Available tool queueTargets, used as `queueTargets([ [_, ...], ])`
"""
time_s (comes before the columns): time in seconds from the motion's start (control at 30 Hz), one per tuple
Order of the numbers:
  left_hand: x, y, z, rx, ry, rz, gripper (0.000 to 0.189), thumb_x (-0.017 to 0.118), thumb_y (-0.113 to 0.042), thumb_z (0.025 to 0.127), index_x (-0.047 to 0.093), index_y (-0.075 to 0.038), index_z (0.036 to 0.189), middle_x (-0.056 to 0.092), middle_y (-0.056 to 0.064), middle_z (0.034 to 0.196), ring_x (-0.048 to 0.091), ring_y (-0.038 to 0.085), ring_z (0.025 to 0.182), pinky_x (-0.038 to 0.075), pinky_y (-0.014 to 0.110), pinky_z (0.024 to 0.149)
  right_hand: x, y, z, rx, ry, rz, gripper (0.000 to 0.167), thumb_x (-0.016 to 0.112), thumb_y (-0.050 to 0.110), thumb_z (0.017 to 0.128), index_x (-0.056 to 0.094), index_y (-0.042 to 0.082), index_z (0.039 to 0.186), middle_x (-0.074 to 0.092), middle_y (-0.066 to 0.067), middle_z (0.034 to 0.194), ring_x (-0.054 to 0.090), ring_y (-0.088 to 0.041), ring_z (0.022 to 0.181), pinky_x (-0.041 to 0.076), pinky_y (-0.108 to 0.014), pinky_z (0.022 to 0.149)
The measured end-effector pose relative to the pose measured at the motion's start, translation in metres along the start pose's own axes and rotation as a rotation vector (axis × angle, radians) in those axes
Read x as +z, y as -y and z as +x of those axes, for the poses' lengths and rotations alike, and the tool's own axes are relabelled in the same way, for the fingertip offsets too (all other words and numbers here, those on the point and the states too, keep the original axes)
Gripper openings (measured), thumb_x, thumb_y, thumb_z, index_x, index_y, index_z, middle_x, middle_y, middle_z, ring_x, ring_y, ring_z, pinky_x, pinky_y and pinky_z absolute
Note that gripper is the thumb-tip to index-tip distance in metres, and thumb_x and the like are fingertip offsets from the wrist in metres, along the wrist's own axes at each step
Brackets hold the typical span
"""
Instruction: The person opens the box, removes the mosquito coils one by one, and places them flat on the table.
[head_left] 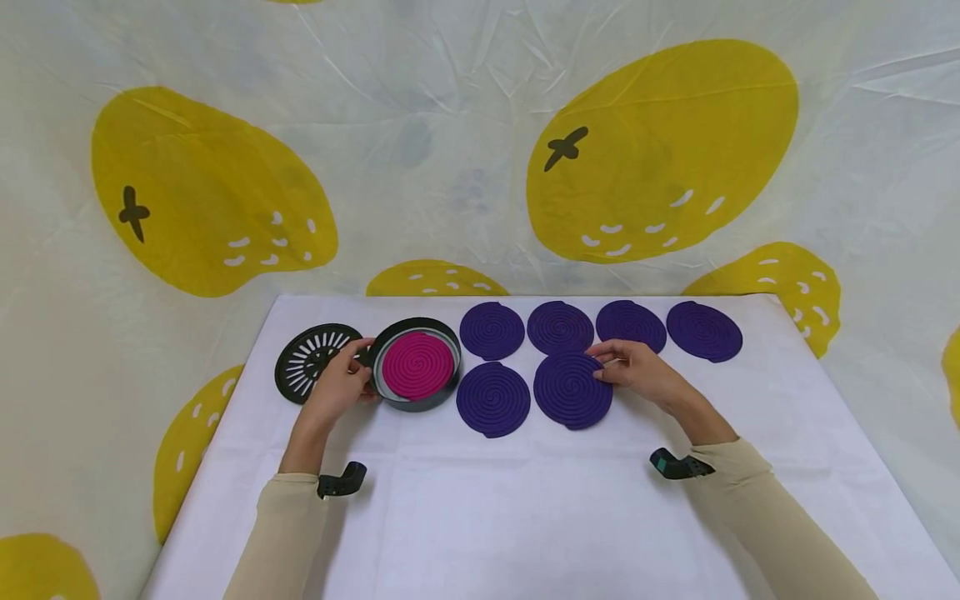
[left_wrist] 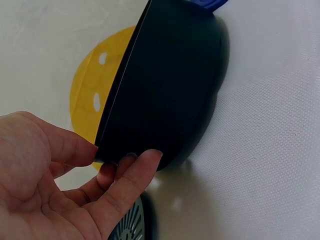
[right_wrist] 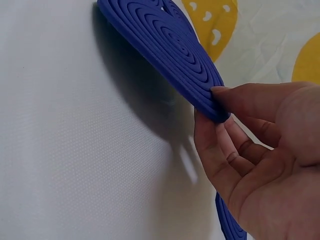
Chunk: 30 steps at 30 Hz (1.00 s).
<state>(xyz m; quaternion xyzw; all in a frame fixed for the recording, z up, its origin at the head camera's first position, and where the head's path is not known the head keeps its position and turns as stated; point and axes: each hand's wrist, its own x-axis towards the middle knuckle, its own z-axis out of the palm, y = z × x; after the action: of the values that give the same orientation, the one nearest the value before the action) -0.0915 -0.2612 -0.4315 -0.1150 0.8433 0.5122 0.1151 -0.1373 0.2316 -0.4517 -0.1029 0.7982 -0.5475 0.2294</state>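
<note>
My left hand [head_left: 342, 382] holds the side of a round dark container [head_left: 422, 406], thumb at the rim and fingers against the outer wall in the left wrist view. Inside the container lies a pink spiral coaster [head_left: 417, 365]. With thumb and fingers my right hand [head_left: 637, 372] pinches the edge of a purple spiral coaster [head_left: 573, 392]; in the right wrist view this coaster [right_wrist: 175, 47] is tilted, casting a shadow on the white cloth. Another purple coaster [head_left: 492, 399] lies flat between it and the container.
Several purple coasters lie in a back row, from one behind the container's right side [head_left: 492, 331] to the rightmost one [head_left: 704, 332]. A black slotted round lid [head_left: 300, 367] lies left of the container, partly behind my left hand. A lemon-print cloth [head_left: 450, 167] hangs behind the table.
</note>
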Motion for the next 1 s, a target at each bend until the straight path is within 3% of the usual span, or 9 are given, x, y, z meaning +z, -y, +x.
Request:
queueTargets([
  [0.53, 0.0011, 0.0013, -0.001, 0.013, -0.004, -0.003, 0.056, 0.045, 0.0, 0.103, 0.038, -0.017, 0.156, 0.051, 0.021, 0.102, 0.067, 0.029, 0.081, 0.063, 0.042, 0.077, -0.0006, -0.0081, 0.0021, -0.02, 0.027, -0.078, 0.04, 0.067, -0.002, 0.09, 0.06, -0.008, 0.129, 0.064, -0.021, 0.108, 0.066, -0.013, 0.089, 0.059, -0.024, 0.076],
  [1.0, 0.0006, 0.0013, -0.0007, 0.02, 0.003, -0.01, 0.056, 0.044, 0.0, 0.103, 0.038, -0.016, 0.156, 0.051, 0.021, 0.103, 0.067, 0.029, 0.081, 0.063, 0.042, 0.077, 0.0006, -0.0049, 0.0044, -0.048, -0.002, -0.261, 0.031, 0.067, 0.0, 0.092, 0.066, -0.007, 0.121, 0.07, -0.018, 0.105, 0.064, -0.019, 0.089, 0.056, -0.023, 0.072],
])
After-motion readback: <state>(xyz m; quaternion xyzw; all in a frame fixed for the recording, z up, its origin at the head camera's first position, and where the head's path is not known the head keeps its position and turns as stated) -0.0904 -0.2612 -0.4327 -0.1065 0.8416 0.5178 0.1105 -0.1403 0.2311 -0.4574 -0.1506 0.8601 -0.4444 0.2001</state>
